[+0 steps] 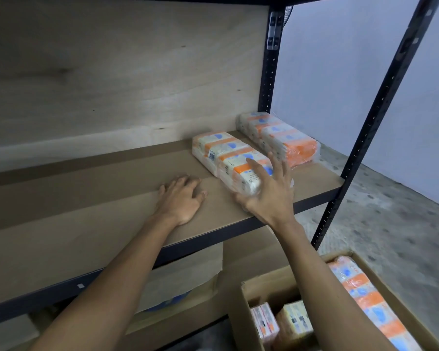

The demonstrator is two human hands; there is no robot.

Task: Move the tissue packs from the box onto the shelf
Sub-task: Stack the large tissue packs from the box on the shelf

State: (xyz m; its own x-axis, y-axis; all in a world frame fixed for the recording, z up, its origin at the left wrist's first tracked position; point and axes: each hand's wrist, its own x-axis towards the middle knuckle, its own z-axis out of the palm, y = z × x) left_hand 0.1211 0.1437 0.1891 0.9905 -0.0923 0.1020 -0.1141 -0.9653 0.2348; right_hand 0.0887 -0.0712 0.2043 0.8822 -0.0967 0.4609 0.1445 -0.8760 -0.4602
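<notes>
on the brown shelf board (pixel 112 198), our right hand (pixel 269 191) lies spread-fingered, unclamped, on the plastic-wrapped orange-and-white tissue pack (pixel 221 150); our left hand (pixel 181 198) rests flat nearby. we should slide it square beside the twin pack (pixel 281 135) before returning to the cardboard box (pixel 246 295).

Plastic-wrapped tissue packs (pixel 223 150): cream, orange bands, blue blobs.
Flat shelf board (pixel 86 198): plain brown.
Metal shelf frame (pixel 370 127): black.
Open cardboard box (pixel 269 283): tan.
Concrete floor (pixel 390 224): speckled grey.
</notes>
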